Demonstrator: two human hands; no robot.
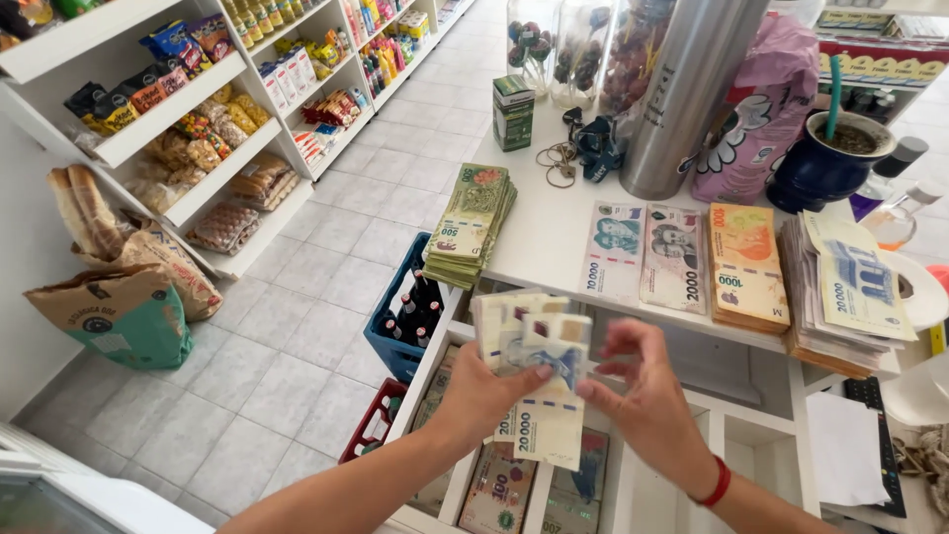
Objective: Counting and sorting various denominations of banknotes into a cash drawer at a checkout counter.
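White counter (554, 232), tiled shop floor (326, 287); both hands' fingers (539, 374) closed around banknote wad (534, 341).

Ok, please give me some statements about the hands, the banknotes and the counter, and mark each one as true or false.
1. Both hands hold one bundle of banknotes. True: the left hand grips it from below and the fingers of the right hand touch its edge.
2. The white counter carries no money. False: several stacks of banknotes lie on it in a row.
3. A blue crate of bottles stands on the tiled floor beside the counter. True.
4. The tall metal flask lies on its side. False: it stands upright.
5. The right wrist wears a red band. True.
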